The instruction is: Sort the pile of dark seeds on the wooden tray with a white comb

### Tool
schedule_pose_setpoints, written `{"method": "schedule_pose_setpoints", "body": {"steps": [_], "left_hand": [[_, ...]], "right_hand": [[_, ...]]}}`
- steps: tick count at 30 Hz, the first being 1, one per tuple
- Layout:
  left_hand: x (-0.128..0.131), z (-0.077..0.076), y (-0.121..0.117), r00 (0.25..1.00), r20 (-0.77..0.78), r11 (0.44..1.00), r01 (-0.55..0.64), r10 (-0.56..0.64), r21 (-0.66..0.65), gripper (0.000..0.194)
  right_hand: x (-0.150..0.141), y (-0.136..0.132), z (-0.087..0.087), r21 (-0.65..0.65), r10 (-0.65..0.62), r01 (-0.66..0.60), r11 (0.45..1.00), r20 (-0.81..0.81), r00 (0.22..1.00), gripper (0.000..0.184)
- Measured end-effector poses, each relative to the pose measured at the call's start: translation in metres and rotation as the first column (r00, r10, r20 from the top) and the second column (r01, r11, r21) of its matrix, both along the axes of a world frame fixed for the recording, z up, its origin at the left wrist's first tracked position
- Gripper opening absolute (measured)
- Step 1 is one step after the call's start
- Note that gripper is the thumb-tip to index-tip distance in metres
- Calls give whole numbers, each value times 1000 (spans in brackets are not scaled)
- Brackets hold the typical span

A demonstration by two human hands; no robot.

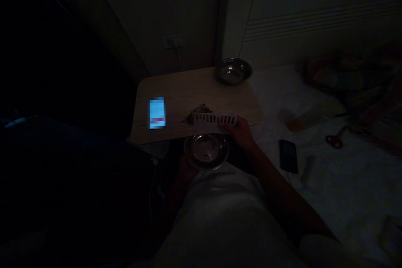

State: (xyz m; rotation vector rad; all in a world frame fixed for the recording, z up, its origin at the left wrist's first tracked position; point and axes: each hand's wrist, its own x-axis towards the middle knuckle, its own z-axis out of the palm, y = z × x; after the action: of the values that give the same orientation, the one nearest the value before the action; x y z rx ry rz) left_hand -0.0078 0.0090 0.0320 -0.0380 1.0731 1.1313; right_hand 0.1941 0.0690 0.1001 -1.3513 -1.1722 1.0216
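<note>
The room is very dark. My right hand (240,130) is closed on one end of a white slotted plastic strip (201,119), which stands on the wooden table near its front edge. Against the strip's far side lies a small heap of dark loose bits (202,109); their kind cannot be made out. Just below the table edge, my left hand (187,167) grips the rim of a shallow steel bowl (205,148), its fingers partly lost in shadow. Some bits seem to lie in that bowl, but it is too dim to be sure.
A second steel bowl (234,71) stands at the back right of the wooden table (176,83). A lit phone (156,113) lies at its left. On the white bedding to the right are a dark phone-like device (288,156) and a red-handled item (333,141).
</note>
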Motion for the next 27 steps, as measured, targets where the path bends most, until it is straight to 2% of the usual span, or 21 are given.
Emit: {"method": "schedule_pose_setpoints", "body": {"steps": [3, 6, 12, 16, 19, 23, 27], "left_hand": [[0, 3, 2, 1000, 3, 1000, 21, -21, -22, 20], [1, 5, 2, 999, -41, 999, -26, 25, -33, 17], [2, 6, 1, 999, 33, 998, -28, 30, -62, 19], [2, 4, 2, 1000, 9, 997, -29, 30, -68, 13], [1, 2, 2, 999, 21, 998, -25, 27, -53, 16], [-1, 1, -3, 999, 15, 999, -35, 35, -32, 19], [-3, 1, -3, 998, -21, 998, -54, 54, -32, 19]], "right_hand": [[-4, -2, -1, -24, -2, 1, 1000, -13, 1000, 25], [-7, -4, -2, -41, 0, -1, 999, -38, 999, 26], [-4, -5, -3, -39, 32, -34, 999, -51, 998, 24], [1, -5, -4, -49, 52, -55, 997, -64, 997, 25], [3, -6, -4, -69, 45, -52, 996, -94, 995, 25], [6, -5, -4, -85, -23, 11, 996, -138, 990, 28], [10, -2, -4, -24, -186, 185, 982, -131, 974, 30]]}}
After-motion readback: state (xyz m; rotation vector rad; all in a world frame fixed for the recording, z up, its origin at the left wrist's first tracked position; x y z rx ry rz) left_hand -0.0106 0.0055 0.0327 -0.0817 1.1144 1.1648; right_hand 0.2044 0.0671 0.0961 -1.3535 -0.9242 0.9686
